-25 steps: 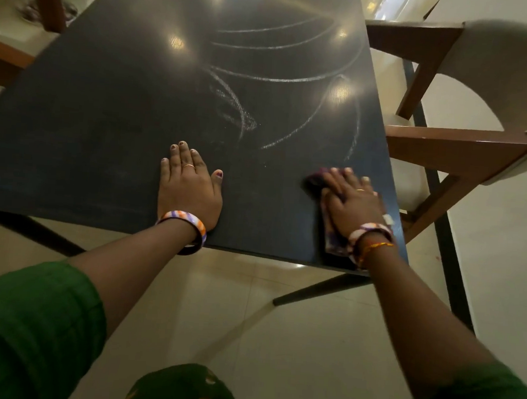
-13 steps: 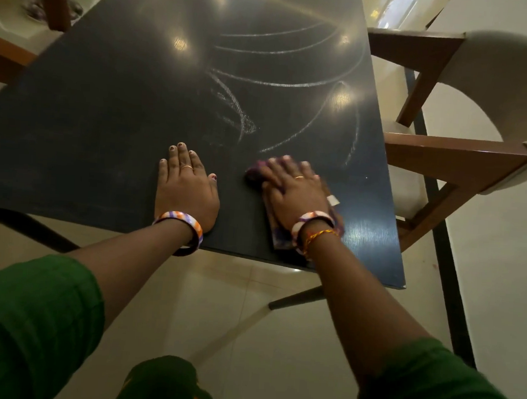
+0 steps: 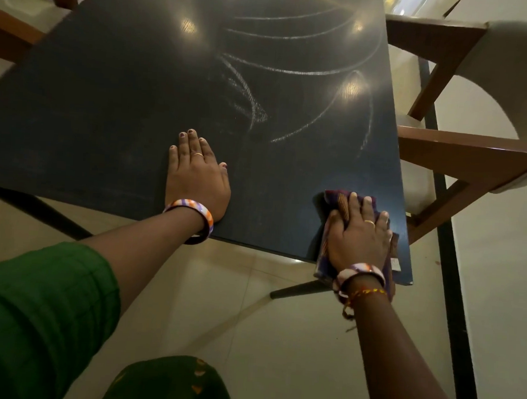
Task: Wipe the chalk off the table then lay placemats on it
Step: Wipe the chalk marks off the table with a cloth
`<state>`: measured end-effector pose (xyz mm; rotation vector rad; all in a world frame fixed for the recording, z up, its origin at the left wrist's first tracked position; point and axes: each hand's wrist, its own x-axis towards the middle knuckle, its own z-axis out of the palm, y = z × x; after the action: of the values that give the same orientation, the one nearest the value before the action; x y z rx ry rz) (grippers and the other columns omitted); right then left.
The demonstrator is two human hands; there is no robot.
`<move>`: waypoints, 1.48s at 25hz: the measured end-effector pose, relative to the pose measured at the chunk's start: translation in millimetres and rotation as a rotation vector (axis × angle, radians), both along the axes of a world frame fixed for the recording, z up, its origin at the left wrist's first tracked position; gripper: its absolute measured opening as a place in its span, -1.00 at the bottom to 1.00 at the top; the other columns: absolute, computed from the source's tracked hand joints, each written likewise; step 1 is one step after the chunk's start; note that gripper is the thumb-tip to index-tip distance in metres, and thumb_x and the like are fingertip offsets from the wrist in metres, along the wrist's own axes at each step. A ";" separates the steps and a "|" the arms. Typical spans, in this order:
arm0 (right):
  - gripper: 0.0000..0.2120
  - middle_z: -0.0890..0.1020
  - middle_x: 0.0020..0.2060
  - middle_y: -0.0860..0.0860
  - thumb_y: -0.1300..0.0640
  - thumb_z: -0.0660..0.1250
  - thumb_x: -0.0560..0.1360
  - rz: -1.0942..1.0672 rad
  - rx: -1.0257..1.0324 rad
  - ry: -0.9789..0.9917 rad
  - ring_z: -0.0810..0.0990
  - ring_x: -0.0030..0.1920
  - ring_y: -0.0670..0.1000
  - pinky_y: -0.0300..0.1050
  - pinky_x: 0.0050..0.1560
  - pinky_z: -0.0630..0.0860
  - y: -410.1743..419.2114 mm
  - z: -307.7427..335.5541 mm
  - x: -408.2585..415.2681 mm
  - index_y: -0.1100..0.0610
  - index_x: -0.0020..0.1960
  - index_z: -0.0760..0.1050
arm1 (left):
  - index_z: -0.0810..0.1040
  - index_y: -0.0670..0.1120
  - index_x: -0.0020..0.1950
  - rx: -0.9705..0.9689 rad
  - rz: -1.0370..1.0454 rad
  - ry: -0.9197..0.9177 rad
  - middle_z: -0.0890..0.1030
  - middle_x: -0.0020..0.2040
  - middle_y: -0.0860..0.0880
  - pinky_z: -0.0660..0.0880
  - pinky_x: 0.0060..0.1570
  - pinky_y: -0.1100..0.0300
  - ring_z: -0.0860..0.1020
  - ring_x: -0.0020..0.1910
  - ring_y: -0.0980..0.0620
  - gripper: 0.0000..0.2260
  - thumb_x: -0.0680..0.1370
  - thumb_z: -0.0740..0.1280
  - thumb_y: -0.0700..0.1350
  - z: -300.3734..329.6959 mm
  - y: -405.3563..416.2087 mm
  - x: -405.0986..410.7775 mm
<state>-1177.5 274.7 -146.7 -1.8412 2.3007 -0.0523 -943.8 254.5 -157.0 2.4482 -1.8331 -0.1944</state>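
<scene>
left hand (image 3: 197, 181) flat, fingers spread; right hand (image 3: 358, 236) flat, pressing down

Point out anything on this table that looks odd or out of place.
White chalk lines still curve across the far right of the dark table. The cloth under the right hand overhangs the near edge. Nothing looks spilled or damaged.

I see a dark table (image 3: 114, 104) with a fine wood-grain texture, glossy enough to mirror ceiling lights, marked with powdery chalk lines (image 3: 295, 70). The rag (image 3: 336, 200) is soft woven cloth. The chair (image 3: 462, 156) has smooth brown wood and matt pale upholstery.
</scene>
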 end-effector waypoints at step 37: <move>-0.49 0.05 0.54 -0.03 -0.13 0.01 0.61 0.205 -0.037 -0.053 -0.08 0.52 0.20 0.09 0.47 -0.12 -30.2 2.7 124.9 -0.10 0.53 0.04 | 0.11 -0.26 0.50 -0.025 -0.262 -0.039 0.15 0.50 -0.22 0.16 0.40 0.01 0.16 0.47 -0.18 -0.48 0.61 0.05 0.00 2.9 -5.4 34.2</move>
<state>-1052.6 244.4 -143.9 -2.0577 2.0779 -0.1135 -909.6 249.1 -154.1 2.2038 -2.1551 -0.1389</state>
